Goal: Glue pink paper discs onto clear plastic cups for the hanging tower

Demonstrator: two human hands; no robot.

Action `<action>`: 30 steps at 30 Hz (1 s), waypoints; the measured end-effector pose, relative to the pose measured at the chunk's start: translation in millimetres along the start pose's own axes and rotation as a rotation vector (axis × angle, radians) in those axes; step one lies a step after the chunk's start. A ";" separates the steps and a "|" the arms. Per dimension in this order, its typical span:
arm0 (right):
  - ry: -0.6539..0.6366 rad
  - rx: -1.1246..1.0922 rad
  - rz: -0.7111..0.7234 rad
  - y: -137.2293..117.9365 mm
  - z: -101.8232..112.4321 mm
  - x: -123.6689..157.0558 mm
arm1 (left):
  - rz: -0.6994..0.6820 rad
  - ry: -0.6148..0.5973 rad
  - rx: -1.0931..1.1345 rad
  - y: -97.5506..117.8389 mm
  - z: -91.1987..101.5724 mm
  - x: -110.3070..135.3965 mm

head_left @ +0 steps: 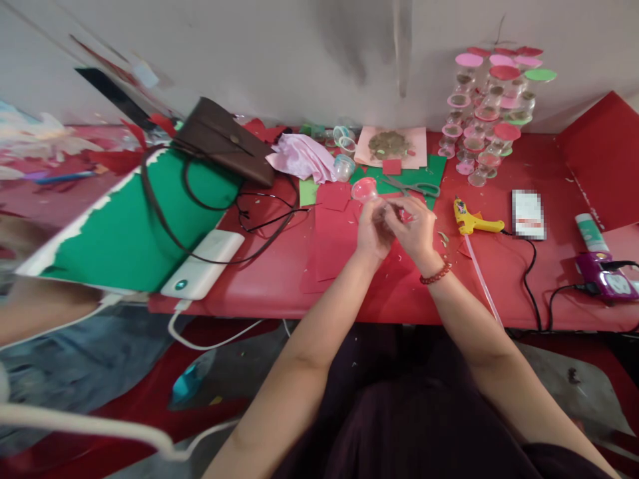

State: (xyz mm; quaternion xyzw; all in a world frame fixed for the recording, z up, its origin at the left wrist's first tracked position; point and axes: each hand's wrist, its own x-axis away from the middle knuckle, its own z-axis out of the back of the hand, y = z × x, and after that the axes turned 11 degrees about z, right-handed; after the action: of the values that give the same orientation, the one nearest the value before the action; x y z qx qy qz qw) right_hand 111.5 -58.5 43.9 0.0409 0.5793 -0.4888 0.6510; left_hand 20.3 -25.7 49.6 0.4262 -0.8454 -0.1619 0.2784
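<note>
My left hand [371, 231] and my right hand [415, 231] meet over the red table [279, 279], fingers pinched together on a small piece I cannot make out. A bead bracelet circles my right wrist. Just beyond my fingers lies a small clear cup with a pink lid [364, 189] on red paper sheets [335, 233]. Scissors [412, 187] rest on green paper behind my hands.
A yellow glue gun [472, 219] with its cord lies to the right, a purple device [606, 276] further right. Stacked lidded cups [492, 113] stand at the back. A green sheet [140, 219], brown bag [224, 140] and white power bank [202, 264] sit left.
</note>
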 end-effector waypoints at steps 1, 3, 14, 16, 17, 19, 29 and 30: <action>-0.001 -0.010 0.010 0.1 0.7 -0.2 | -0.004 0.002 0.004 0.5 -0.1 0.2; -0.003 -0.042 0.027 1.6 2.1 -0.6 | -0.002 0.009 0.005 1.2 -0.2 0.3; -0.026 0.029 -0.014 5.1 2.9 -1.4 | -0.020 0.003 0.011 -1.3 -2.6 1.8; -0.022 0.038 -0.022 4.1 2.5 -1.2 | -0.022 0.017 -0.001 -2.3 -2.1 1.7; -0.014 0.041 -0.023 3.5 2.3 -1.2 | -0.023 0.024 -0.005 -2.9 -1.7 1.7; 0.006 0.045 -0.033 2.6 2.0 -1.4 | -0.029 0.026 -0.013 -4.0 -1.2 1.8; 0.005 -0.152 -0.072 1.4 4.0 -5.9 | -0.055 0.007 -0.016 0.7 -1.2 0.9; 0.004 -0.151 -0.039 0.2 4.6 -6.1 | -0.051 0.005 -0.015 1.8 -1.1 1.1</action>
State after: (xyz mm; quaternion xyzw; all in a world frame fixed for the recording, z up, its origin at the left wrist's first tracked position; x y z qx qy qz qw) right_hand 115.8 -57.7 50.1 -0.0186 0.6165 -0.4560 0.6416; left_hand 19.3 -25.5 51.8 0.4460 -0.8323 -0.1744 0.2792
